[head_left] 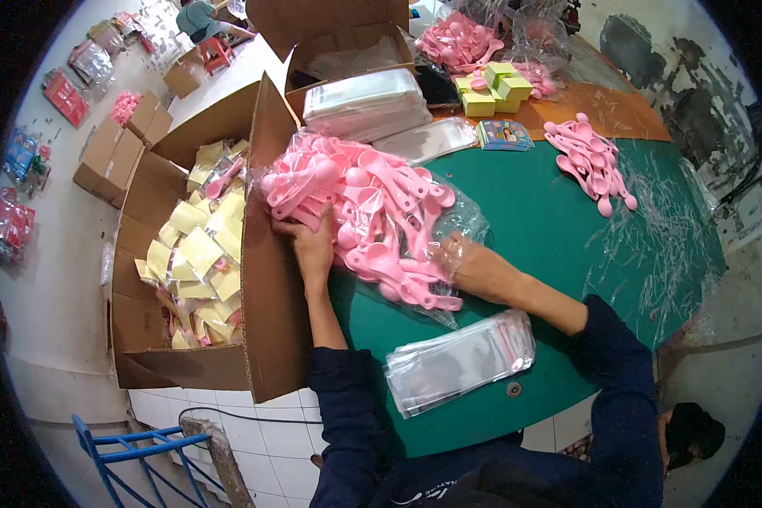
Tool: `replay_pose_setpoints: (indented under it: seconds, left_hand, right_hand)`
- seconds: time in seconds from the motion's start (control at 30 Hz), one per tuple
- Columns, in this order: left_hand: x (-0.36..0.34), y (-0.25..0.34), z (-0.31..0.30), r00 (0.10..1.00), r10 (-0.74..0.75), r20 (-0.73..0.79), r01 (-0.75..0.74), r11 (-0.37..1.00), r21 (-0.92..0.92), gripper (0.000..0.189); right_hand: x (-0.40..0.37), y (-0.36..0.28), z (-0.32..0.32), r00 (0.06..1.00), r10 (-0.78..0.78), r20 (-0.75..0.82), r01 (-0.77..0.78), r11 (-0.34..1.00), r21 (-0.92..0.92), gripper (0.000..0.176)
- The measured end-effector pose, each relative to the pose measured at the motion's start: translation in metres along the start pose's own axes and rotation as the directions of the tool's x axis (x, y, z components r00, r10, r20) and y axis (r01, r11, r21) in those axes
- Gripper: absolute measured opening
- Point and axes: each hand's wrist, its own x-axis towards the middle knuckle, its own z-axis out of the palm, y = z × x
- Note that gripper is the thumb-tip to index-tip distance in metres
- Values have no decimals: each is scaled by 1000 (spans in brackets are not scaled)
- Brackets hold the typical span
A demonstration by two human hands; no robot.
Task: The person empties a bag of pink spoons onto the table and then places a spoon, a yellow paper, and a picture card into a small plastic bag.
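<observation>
A large heap of pink plastic spoons (360, 199) lies on the green table, partly inside a clear plastic bag (470, 216). My left hand (311, 245) grips the heap's lower left side, thumb up and fingers partly hidden under the spoons. On the right, my right hand (470, 264) is closed on the edge of the bag, its fingertips hard to see. Just below the heap is a stack of clear flat sleeves (457, 360). A smaller pile of pink spoons (591, 161) rests farther right.
An open cardboard box (267, 339) at left holds packed pouches with yellow cards (199, 250). Behind are stacked plastic sleeves (368, 102), yellow card blocks (493, 89), printed cards (505, 135) and more spoons (457, 41). Plastic scraps (660, 237) lie right. A person (199, 19) sits far back.
</observation>
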Motion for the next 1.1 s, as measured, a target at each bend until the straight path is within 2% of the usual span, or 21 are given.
replay_pose_setpoints:
  seconds: [0.03, 0.13, 0.17, 0.27, 0.3, 0.4, 0.5, 0.6, 0.8, 0.9, 1.0, 1.03, 1.1]
  left_hand:
    - [3, -5, 1, 1000, -2, 3, 2, 1000, 6, 113]
    - [6, -14, 5, 999, 51, -18, -52, 998, -33, 109]
    - [7, -16, 7, 996, 79, -32, -81, 995, -52, 107]
    - [10, -19, 7, 1000, 23, 21, -21, 997, -67, 103]
    - [11, -16, 5, 999, -12, 31, 13, 1000, -17, 97]
    - [2, -6, 2, 1000, -25, 19, 25, 999, -24, 102]
    - [1, -2, 2, 998, -56, -6, 56, 998, 14, 107]
    - [3, -7, 4, 1000, -5, -16, 4, 999, -34, 110]
    - [4, -7, 3, 1000, -12, 13, 12, 1000, -2, 106]
    - [0, 0, 2, 999, -19, -31, 20, 999, 29, 105]
    - [0, -1, 1, 1000, 6, -13, -6, 1000, -8, 103]
    - [0, -2, 2, 1000, 2, -10, -3, 1000, -26, 102]
    - [2, -5, 3, 1000, -3, -4, 3, 998, -61, 101]
  right_hand:
    - [-13, 4, -9, 998, -42, 50, 45, 998, -54, 36]
    - [-50, 7, -26, 974, 217, 65, -225, 959, 171, 45]
    - [-58, 7, -36, 945, 297, 137, -326, 890, 320, 64]
    - [-77, 7, -52, 911, 367, 190, -413, 831, 372, 81]
    - [-81, 10, -51, 926, 338, 166, -376, 855, 358, 92]
    - [-86, 8, -60, 903, 397, 164, -427, 788, 443, 88]
    - [-85, 4, -60, 924, 365, 115, -372, 786, 494, 93]
    - [-81, 2, -69, 906, 401, 134, -416, 789, 452, 90]
    - [-84, 6, -113, 880, 361, 308, -435, 874, 215, 66]
    - [-95, 10, -129, 886, 359, 294, -436, 862, 259, 54]
    - [-99, 23, -149, 898, 282, 339, -406, 828, 387, 48]
    - [-101, 28, -151, 922, 242, 302, -365, 806, 466, 45]
    - [-101, 31, -148, 914, 254, 316, -395, 735, 551, 47]
